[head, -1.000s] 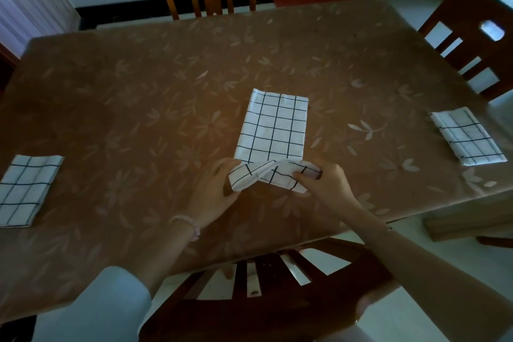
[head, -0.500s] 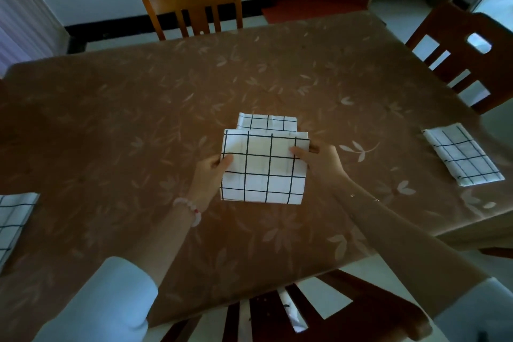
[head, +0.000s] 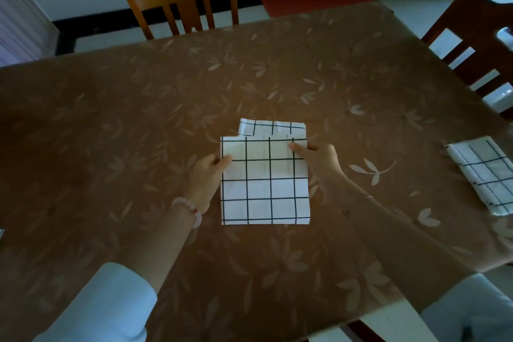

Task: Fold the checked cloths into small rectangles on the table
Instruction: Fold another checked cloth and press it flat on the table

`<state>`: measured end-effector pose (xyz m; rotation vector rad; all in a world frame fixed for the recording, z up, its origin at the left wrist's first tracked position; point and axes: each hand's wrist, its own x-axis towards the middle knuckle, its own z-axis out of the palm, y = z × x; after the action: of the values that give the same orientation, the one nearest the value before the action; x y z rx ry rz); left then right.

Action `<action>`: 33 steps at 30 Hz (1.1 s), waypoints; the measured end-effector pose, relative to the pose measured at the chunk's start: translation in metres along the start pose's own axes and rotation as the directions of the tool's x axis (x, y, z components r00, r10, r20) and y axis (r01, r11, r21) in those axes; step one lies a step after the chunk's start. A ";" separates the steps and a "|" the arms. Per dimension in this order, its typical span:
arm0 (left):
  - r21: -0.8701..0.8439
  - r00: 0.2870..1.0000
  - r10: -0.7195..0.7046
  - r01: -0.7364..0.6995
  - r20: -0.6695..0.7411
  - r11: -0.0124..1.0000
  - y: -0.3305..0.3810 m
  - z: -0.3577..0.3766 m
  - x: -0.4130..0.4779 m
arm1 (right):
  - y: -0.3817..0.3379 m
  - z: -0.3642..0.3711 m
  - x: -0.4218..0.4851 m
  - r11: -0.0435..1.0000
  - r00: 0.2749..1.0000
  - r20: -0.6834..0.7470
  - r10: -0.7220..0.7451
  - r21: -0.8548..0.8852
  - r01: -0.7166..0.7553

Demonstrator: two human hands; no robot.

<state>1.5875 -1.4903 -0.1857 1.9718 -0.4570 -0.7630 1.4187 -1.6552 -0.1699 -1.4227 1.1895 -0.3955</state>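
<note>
At the near left, a pale sleeve (head: 111, 302) leads up to the left grip (head: 206, 178), a bare hand with a bead bracelet (head: 188, 209) at the wrist. It is clenched on the left edge of the checked cloth (head: 265, 189), with the thumb on top of the fabric. The cloth lies in the middle of the brown leaf-patterned table (head: 138, 119), doubled over. Its upper layer stops short of the far edge, so a narrow strip of the lower layer shows beyond it. The right grip (head: 319, 159) pinches the upper layer at its far right corner, fingertips (head: 295, 147) on the fabric. Well apart, at the table's right edge, a folded cloth (head: 483, 175) of the same check lies flat and askew. One wooden chair (head: 180, 0) stands at the far side of the table and another chair (head: 472, 44) at the far right.
</note>
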 end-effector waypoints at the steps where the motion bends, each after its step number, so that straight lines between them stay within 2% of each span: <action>1: 0.003 1.000 -0.016 0.016 -0.008 1.000 0.000 0.001 0.005 | 0.001 0.000 0.005 1.000 1.000 -0.010 0.014 -0.011 -0.014; 8: 0.056 0.996 -0.007 0.012 -0.094 0.998 0.000 0.013 0.022 | 0.007 0.001 0.027 0.999 1.000 0.016 0.024 -0.026 -0.023; 20: 0.141 0.990 0.032 -0.013 -0.135 0.990 0.018 0.020 -0.008 | 0.021 -0.008 0.020 0.997 0.999 0.043 -0.020 0.071 0.017; 25: -0.019 0.999 0.036 -0.037 -0.030 0.999 0.024 0.019 -0.023 | 0.022 -0.012 0.011 0.996 0.999 0.052 -0.014 0.092 0.009; 28: -0.154 0.999 -0.039 0.043 0.027 0.987 0.022 0.021 -0.025 | 0.022 -0.015 0.009 0.995 0.999 0.030 -0.017 0.096 0.014; 33: -0.133 0.970 -0.136 0.165 0.202 0.977 0.009 0.021 -0.015 | 0.011 -0.016 0.014 0.996 1.000 -0.005 -0.020 0.087 0.020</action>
<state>1.5622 -1.4996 -0.1808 1.8158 -0.3545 -1.0608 1.4072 -1.6731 -0.1805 -1.3599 1.1487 -0.4588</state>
